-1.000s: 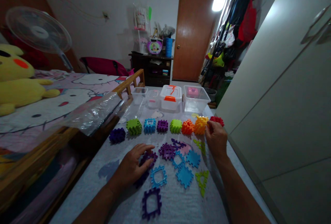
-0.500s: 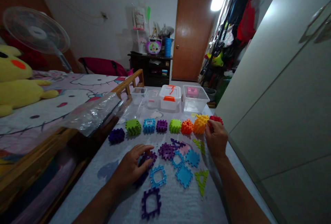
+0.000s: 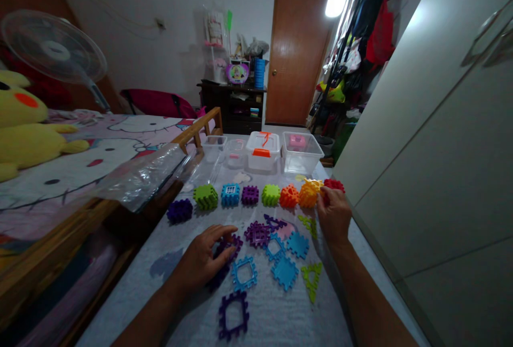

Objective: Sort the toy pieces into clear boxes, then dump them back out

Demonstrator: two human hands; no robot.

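My right hand [image 3: 335, 213] is at the far right end of a row of stacked interlocking plastic building pieces. Its fingertips pinch the right edge of the yellow stack [image 3: 310, 193], and red pieces [image 3: 334, 184] show just behind the knuckles. My left hand [image 3: 209, 255] rests over dark purple pieces [image 3: 234, 247], thumb and fingers apart; the palm hides part of them. Close to it lie a blue square frame [image 3: 244, 274], a purple lattice piece [image 3: 257, 234] and a dark purple frame [image 3: 233, 315].
Also in the row are orange [image 3: 289, 196], lime [image 3: 271, 194] and blue [image 3: 230, 195] stacks. Loose blue squares [image 3: 285, 272] and green triangles [image 3: 311, 281] lie nearer. Clear plastic boxes [image 3: 301, 154] stand behind. A wooden bed rail [image 3: 200, 128] borders the left, a white cabinet [image 3: 433, 176] the right.
The view has shifted very slightly. Both hands and the pieces stay where they were.
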